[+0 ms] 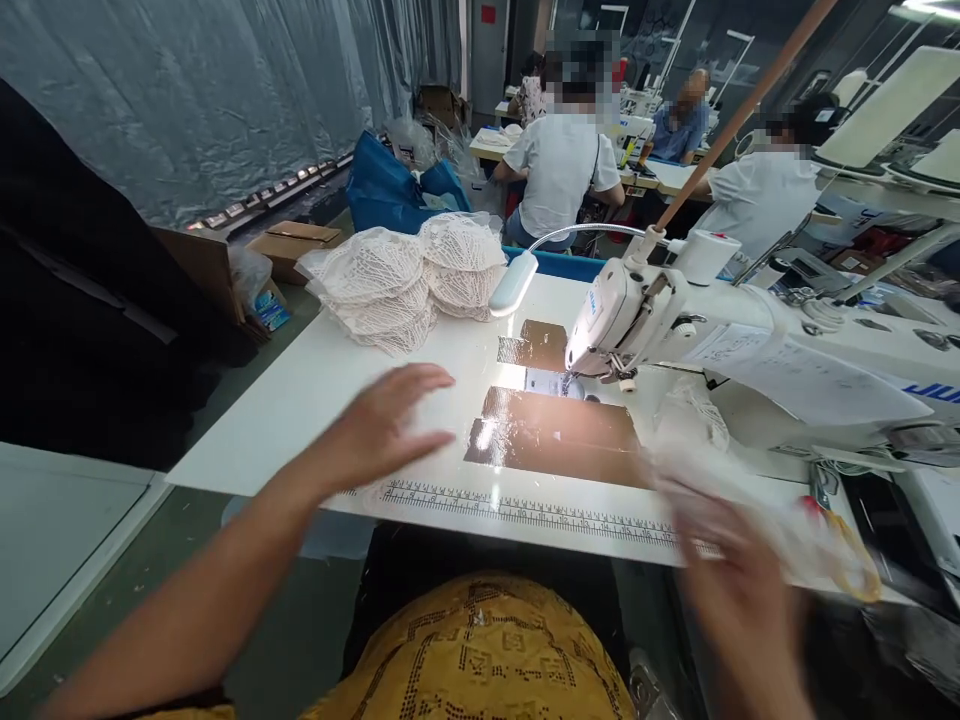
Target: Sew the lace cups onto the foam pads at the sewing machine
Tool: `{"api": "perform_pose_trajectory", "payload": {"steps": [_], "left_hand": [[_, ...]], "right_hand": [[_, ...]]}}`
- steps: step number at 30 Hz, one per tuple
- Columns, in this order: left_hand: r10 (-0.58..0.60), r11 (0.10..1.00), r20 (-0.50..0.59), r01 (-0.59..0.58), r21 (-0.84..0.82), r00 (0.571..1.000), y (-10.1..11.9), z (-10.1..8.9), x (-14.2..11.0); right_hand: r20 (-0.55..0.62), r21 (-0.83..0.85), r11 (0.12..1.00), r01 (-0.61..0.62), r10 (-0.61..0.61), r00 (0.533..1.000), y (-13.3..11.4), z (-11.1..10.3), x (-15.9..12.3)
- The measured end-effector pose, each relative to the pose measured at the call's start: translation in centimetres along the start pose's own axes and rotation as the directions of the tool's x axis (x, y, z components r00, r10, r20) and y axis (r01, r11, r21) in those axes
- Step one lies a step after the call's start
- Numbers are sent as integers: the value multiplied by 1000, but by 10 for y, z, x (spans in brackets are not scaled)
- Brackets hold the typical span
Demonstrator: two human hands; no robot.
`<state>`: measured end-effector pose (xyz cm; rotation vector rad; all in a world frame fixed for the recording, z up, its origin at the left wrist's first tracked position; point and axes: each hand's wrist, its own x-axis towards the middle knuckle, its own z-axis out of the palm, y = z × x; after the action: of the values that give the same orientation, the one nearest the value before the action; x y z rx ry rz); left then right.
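Note:
My left hand hovers over the white sewing table with its fingers stretched out flat and nothing in it. It points toward a stack of white lace cup pieces at the table's far left. My right hand is smeared by motion near the front right edge. A blurred piece of white lace streaks above it; whether the fingers hold it is unclear. The white sewing machine head stands between the hands, with brown plates under its needle.
A gooseneck lamp lights the needle area. A printed ruler runs along the table's front edge. Scissors with yellow handles lie at the right. Cardboard boxes and blue bags sit on the floor. Other people sew at tables behind.

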<state>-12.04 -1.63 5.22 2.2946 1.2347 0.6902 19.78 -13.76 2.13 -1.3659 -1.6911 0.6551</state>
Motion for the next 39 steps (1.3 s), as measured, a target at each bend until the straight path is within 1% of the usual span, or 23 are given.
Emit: {"api": "perform_pose_trajectory", "payload": {"steps": [2, 4, 5, 8, 10, 12, 13, 14, 15, 16, 17, 18, 19, 21, 23, 24, 26, 29, 31, 33, 36, 38, 39], "left_hand": [[168, 967, 212, -119, -225, 963, 27, 21, -3], [253, 921, 366, -108, -374, 895, 46, 40, -6], [242, 914, 402, -68, -401, 883, 50, 48, -7], [77, 924, 318, 52, -380, 945, 45, 62, -12], [-64, 938, 208, 130, -320, 976, 35, 63, -16], [-128, 927, 213, 193, -322, 969, 28, 60, -21], [-111, 902, 268, 210, -377, 957, 28, 58, -24], [-54, 860, 337, 215, -463, 940, 30, 56, -26], [34, 799, 407, 220, -560, 913, 33, 54, -28], [130, 727, 458, 229, -647, 880, 38, 53, -29], [215, 663, 479, 233, -711, 851, 43, 52, -29], [261, 633, 481, 228, -740, 837, 48, 52, -29], [259, 647, 472, 211, -733, 843, 51, 52, -28], [157, 765, 422, 160, -624, 893, 54, 56, -23], [69, 856, 364, 132, -499, 929, 51, 62, -16], [52, 861, 362, 142, -488, 931, 48, 66, -12], [67, 790, 418, 207, -576, 906, 42, 72, -6], [108, 630, 556, 376, -680, 824, 35, 76, -1], [96, 603, 600, 433, -670, 794, 33, 75, 0], [33, 648, 571, 418, -637, 820, 32, 74, 0], [-36, 779, 347, 244, -577, 937, 33, 75, 3], [42, 845, 187, 65, -531, 981, 33, 77, 7], [104, 859, 146, -15, -512, 984, 33, 77, 9]], "right_hand": [[176, 68, 998, -2, -10, 984, -7, 25, 9], [267, 143, 990, 4, -42, 963, -15, 43, 16], [252, 156, 987, 34, -73, 965, -18, 48, 19], [39, 54, 978, 200, -203, 979, -23, 43, 20], [-178, -58, 962, 265, -271, 946, -22, 32, 19], [-337, -122, 968, 222, -250, 907, -19, 23, 21], [-342, -116, 979, 171, -200, 918, -16, 21, 23], [-281, -77, 991, 108, -126, 951, -13, 20, 25], [-153, -10, 1000, 27, -28, 988, -10, 21, 27], [23, 77, 994, -78, 77, 997, -7, 23, 30], [205, 171, 965, -201, 165, 965, -3, 26, 31], [361, 259, 909, -327, 223, 905, 0, 30, 32], [478, 334, 832, -442, 255, 841, 3, 34, 32], [610, 451, 662, -599, 261, 748, 7, 42, 30], [663, 528, 535, -660, 226, 714, 9, 48, 28], [674, 549, 500, -670, 208, 708, 9, 49, 28], [651, 570, 497, -654, 211, 729, 9, 51, 29], [514, 587, 555, -590, 308, 801, 9, 48, 34], [409, 605, 573, -552, 372, 833, 11, 46, 37], [340, 610, 601, -517, 391, 856, 15, 45, 39], [280, 560, 695, -451, 354, 892, 21, 48, 43], [291, 512, 743, -430, 321, 901, 23, 49, 45], [303, 492, 759, -427, 311, 901, 23, 50, 46]]}}
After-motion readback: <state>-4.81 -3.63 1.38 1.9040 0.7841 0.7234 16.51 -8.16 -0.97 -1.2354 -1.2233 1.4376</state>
